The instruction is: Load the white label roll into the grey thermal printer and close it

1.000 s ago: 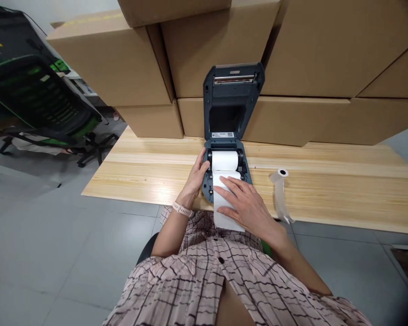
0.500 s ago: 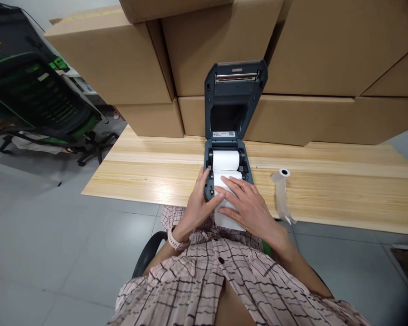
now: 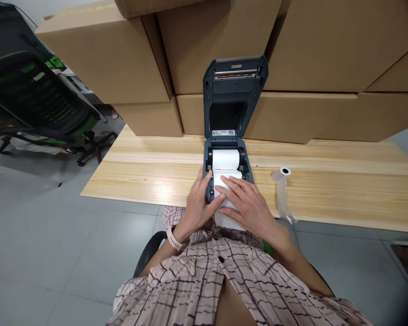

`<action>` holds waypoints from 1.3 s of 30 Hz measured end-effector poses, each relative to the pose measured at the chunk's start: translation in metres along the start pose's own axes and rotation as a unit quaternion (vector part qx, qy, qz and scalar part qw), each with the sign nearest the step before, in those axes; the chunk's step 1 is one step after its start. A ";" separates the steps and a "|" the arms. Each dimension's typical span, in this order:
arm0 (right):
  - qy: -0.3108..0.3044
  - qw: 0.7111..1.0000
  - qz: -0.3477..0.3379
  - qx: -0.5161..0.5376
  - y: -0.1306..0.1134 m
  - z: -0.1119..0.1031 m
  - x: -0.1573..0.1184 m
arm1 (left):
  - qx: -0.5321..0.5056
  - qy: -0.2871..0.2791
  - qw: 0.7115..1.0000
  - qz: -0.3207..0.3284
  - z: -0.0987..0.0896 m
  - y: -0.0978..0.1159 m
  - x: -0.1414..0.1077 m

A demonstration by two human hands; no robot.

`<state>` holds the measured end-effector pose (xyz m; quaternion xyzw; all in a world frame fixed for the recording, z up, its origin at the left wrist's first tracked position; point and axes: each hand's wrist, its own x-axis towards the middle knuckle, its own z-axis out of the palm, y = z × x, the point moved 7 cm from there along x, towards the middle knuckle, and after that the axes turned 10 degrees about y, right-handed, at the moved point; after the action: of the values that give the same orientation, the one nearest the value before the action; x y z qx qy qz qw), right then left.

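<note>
A dark grey label printer point(image 3: 224, 144) stands on the wooden table with its lid point(image 3: 236, 93) raised. Inside lies a white paper roll point(image 3: 225, 159), and its paper strip point(image 3: 229, 222) runs forward over the printer's front and past the table edge. My left hand point(image 3: 197, 206) is at the printer's left front side, fingers extended, thumb over the strip. My right hand point(image 3: 248, 203) lies on the strip with fingers spread, near the left thumb. The strip's part beneath my right hand is hidden.
To the right, a small roll point(image 3: 284, 172) trails a backing strip point(image 3: 282, 199) over the table's front edge. Cardboard boxes point(image 3: 302, 45) are stacked behind the printer. An office chair point(image 3: 44, 104) and part of a seated person are at the left.
The fingers of my left hand have shifted slightly at the printer's left side. My right hand stays on the strip. The view has moved a little.
</note>
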<state>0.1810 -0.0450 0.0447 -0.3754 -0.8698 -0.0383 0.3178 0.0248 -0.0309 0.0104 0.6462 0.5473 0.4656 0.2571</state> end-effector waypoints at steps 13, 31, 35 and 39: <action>-0.008 0.986 0.026 0.165 0.028 -0.038 0.017 | -0.140 0.000 0.986 -0.091 0.005 -0.001 -0.003; 0.226 0.888 0.215 0.338 0.151 -0.087 0.210 | -0.216 -0.044 0.964 -0.147 0.001 -0.003 0.006; 0.293 0.923 0.032 0.248 0.092 -0.098 0.141 | -0.195 -0.038 0.965 -0.173 0.004 -0.004 -0.014; 0.270 0.952 0.030 0.138 0.044 -0.069 0.054 | -0.211 -0.028 0.964 -0.162 0.007 -0.006 -0.033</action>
<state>0.2189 -0.0009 0.1235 -0.3290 -0.7370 -0.0082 0.5904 0.0293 -0.0594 -0.0077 0.4931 0.5266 0.5044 0.4745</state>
